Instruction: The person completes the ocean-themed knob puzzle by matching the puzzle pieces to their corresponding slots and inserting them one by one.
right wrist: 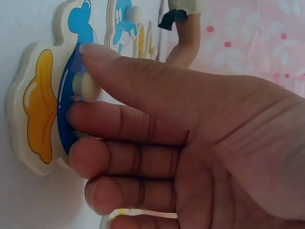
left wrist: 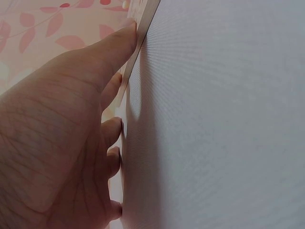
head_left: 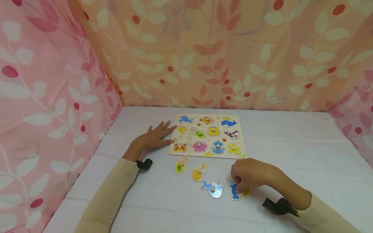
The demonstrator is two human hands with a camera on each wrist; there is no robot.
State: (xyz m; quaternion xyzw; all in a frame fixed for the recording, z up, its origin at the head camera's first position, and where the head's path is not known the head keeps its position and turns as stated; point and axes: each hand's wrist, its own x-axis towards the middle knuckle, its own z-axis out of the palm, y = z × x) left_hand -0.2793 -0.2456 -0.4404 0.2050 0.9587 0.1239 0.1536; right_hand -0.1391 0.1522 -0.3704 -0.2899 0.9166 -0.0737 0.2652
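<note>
A wooden sea-animal puzzle board (head_left: 194,120) lies flat on the white table. My left hand (head_left: 154,137) has its fingers spread, thumb and fingertips touching the board's left edge; the left wrist view shows the thumb (left wrist: 114,47) over that edge. With thumb and index finger, my right hand (head_left: 253,173) pinches the pale knob (right wrist: 89,88) of a blue whale puzzle piece (right wrist: 40,107) with an orange spout. It is in front of the board's right corner; the hand partly covers it. Beside it lies a light-blue whale piece (head_left: 217,193).
A turtle piece (head_left: 180,166) and a yellow-orange piece (head_left: 197,176) lie in front of the board. Knobbed pieces sit in the board, including a crab (head_left: 176,148), a shell (head_left: 203,147) and a starfish (head_left: 235,150). Patterned curtains (head_left: 175,58) hang behind and beside the table.
</note>
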